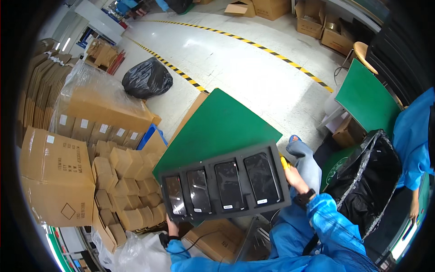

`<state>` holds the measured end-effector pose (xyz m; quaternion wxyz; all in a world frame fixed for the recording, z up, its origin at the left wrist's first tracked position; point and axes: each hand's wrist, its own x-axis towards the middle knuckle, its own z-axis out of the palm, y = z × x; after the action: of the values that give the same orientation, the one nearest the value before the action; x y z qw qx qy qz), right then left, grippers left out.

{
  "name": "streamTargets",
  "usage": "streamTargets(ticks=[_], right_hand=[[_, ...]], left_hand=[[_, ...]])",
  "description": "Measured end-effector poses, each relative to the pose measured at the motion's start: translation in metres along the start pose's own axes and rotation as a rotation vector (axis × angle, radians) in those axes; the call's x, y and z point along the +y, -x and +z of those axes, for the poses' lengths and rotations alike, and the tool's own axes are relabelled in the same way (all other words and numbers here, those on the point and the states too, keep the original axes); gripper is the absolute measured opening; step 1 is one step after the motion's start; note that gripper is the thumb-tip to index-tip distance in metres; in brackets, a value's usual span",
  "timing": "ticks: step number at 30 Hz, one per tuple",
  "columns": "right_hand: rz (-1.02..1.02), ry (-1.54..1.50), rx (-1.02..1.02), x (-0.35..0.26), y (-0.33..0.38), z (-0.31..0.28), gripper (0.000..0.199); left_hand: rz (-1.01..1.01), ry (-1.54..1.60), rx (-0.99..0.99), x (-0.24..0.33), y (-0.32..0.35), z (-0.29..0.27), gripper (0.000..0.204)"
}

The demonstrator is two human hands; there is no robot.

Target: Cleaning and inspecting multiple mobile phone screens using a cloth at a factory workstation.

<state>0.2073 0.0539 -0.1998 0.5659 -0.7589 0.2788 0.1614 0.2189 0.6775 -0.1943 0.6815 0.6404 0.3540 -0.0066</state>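
Note:
A black foam tray (212, 170) lies tilted between my hands, over the near edge of a green tabletop (217, 122). Several dark, glossy phone-like slabs, among them one at the right end (262, 174), sit in its separate slots; small white labels show at their lower ends. My left hand (172, 226) grips the tray's lower left corner, its fingers partly hidden beneath. At the right side my right hand (295, 179) holds the tray's edge. Something yellow (284, 163) shows at its fingertips; I cannot tell what it is.
An open carton with cardboard dividers (131, 181) stands left of the tabletop, beside a closed carton (56, 177). A black-lined bin (371, 181) is at the right, near another person's blue sleeve (414, 136). A black bag (147, 78) rests on the floor beyond.

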Motion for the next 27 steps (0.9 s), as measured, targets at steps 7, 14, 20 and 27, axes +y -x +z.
streamTargets(ticks=[7, 14, 20, 27], right_hand=[[-0.035, -0.169, -0.065, -0.012, -0.011, -0.011, 0.071], [-0.034, -0.042, -0.074, -0.025, -0.012, -0.026, 0.073], [-0.011, -0.118, 0.040, -0.022, 0.003, -0.035, 0.072], [0.016, -0.164, 0.150, -0.030, 0.119, -0.129, 0.075]], left_hand=[[0.120, -0.339, -0.383, 0.008, 0.011, -0.014, 0.034], [-0.333, 0.091, -0.322, 0.016, 0.044, 0.014, 0.053], [-0.023, -0.090, -0.381, 0.056, 0.110, 0.099, 0.053], [0.240, -0.247, -0.399, 0.123, 0.189, 0.188, 0.056]])
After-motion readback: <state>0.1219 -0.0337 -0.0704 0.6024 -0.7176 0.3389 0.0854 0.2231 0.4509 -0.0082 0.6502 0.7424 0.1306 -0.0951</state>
